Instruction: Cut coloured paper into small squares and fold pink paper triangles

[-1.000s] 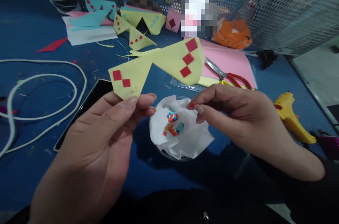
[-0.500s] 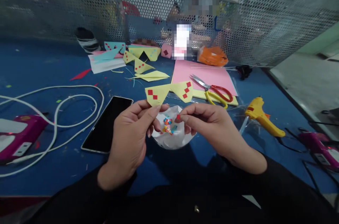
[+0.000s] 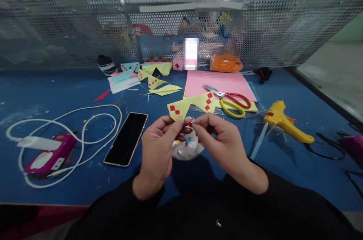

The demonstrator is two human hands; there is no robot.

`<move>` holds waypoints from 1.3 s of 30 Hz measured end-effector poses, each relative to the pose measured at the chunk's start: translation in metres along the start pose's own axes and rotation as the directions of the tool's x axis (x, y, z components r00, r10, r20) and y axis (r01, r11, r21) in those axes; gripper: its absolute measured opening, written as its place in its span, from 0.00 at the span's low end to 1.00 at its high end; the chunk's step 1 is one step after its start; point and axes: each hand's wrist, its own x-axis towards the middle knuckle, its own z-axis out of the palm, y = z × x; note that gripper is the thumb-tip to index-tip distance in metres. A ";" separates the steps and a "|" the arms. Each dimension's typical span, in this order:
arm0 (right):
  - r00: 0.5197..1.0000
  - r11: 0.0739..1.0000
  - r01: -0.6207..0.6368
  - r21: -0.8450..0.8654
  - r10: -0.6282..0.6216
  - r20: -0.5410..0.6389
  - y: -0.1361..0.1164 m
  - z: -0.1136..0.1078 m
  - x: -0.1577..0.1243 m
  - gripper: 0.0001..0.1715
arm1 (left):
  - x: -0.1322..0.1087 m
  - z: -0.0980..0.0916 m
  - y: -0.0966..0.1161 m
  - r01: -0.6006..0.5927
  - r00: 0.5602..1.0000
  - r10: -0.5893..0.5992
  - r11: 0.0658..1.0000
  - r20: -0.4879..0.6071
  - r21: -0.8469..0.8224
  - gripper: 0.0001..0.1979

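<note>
Between the thumb and fingers of my left hand [image 3: 160,153] is a yellow paper cutout [image 3: 184,107], shaped like a mask or a pair of glasses. Red paper diamonds are stuck on both of its ends. My right hand [image 3: 225,145] pinches a small red paper piece [image 3: 191,124], close to my left fingertips and just below the cutout. Under both hands stands a bowl with a white crumpled lining [image 3: 187,151]; bits of coloured paper lie in it, partly hidden by my fingers.
Scissors [image 3: 227,100] lie on pink paper [image 3: 215,81]. A yellow glue gun [image 3: 286,122] is at the right, with its cord. At the left are a phone [image 3: 126,139], a white cable [image 3: 82,149] and a magenta power block [image 3: 52,153]. Paper cutouts [image 3: 155,73] lie before the perforated metal panel [image 3: 170,11].
My right hand has brought the red piece nearer to the left fingertips and the cutout. The whole view has shifted, so the table things appear moved.
</note>
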 end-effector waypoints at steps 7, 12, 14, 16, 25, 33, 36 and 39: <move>1.000 0.999 -0.017 0.035 0.017 -0.013 0.005 0.005 -0.007 0.05 | -0.001 -0.003 -0.003 -0.012 1.000 0.012 1.000 0.004 -0.003 0.05; 0.996 0.992 -0.060 0.109 0.067 -0.062 0.002 0.009 -0.007 0.06 | -0.001 -0.003 -0.003 -0.009 1.000 0.009 1.000 0.017 -0.021 0.05; 0.994 0.986 -0.078 0.148 0.089 -0.069 -0.001 0.009 -0.006 0.05 | -0.002 -0.003 -0.003 -0.012 1.000 0.012 1.000 0.013 -0.022 0.06; 0.990 0.974 -0.100 0.201 0.117 -0.073 -0.004 0.010 -0.005 0.05 | -0.002 -0.004 -0.003 -0.017 1.000 0.017 1.000 0.011 -0.015 0.06; 0.985 0.988 -0.093 0.120 0.110 -0.136 -0.002 0.013 -0.007 0.05 | -0.002 -0.005 -0.003 -0.007 1.000 0.007 1.000 0.010 -0.020 0.06; 0.989 0.988 0.052 -0.144 -0.070 -0.127 0.001 0.013 -0.010 0.07 | -0.002 -0.005 -0.006 -0.014 1.000 0.014 1.000 -0.001 -0.020 0.07; 0.986 0.978 0.091 -0.187 -0.116 -0.123 0.002 0.013 -0.011 0.07 | -0.002 -0.004 -0.006 -0.026 1.000 0.026 0.999 -0.004 -0.020 0.08; 0.987 0.980 0.094 -0.178 -0.115 -0.111 0.002 0.013 -0.011 0.07 | -0.001 -0.004 -0.006 -0.038 0.999 0.037 0.999 -0.014 -0.024 0.09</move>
